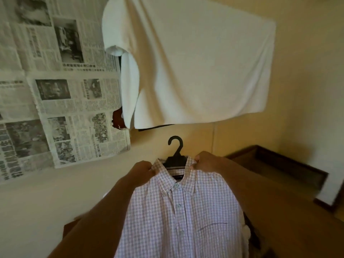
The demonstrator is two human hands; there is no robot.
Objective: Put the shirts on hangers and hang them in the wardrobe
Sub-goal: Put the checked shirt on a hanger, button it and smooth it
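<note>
1. Head view: a checked shirt [182, 211] hangs on a black hanger [176, 153], its length running down toward the person and the hook pointing up and away.
2. The left hand [141, 169] pinches the collar on one side and the right hand [204, 162] pinches it on the other, fingers curled into the cloth; the hook rises between them, equally near both.
3. No rail shows, so where the hook must go cannot be told.
4. The shirt is thin, crisp woven cotton (small pale buttons, one chest pocket); the hanger looks like stiff plastic.
5. Beyond, a soft white T-shirt [195, 62] hangs by a wall covered with newspaper [55, 90].
</note>
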